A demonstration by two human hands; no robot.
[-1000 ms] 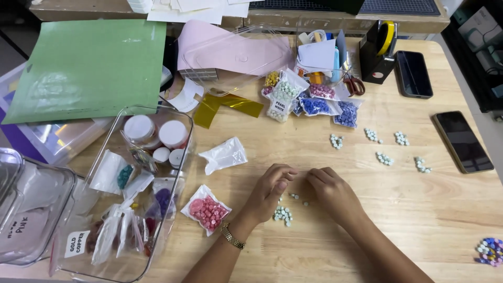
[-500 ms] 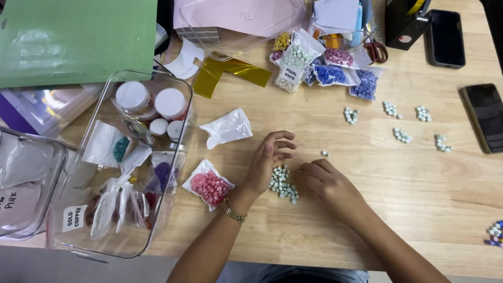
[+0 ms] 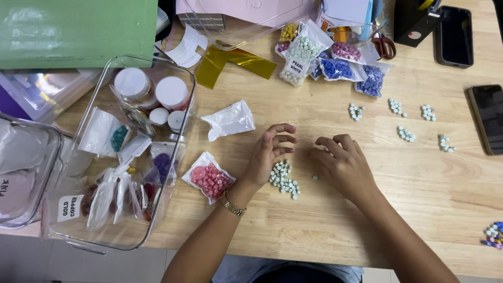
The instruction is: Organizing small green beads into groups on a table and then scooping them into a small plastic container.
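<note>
A pile of pale beads (image 3: pixel 283 179) is seen at frame centre on the worktop (image 3: pixel 335 230), just beside the left hand (image 3: pixel 268 152); both it and the right hand (image 3: pixel 343 163) are held loosely curled, nothing gripped.

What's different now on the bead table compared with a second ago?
The left hand and right hand have drawn apart, fingers curled, holding nothing. The pile of pale beads, earlier between the hands, now lies by the left wrist, with one bead loose beside it. The five small bead groups and the pink bead bag stayed put.
</note>
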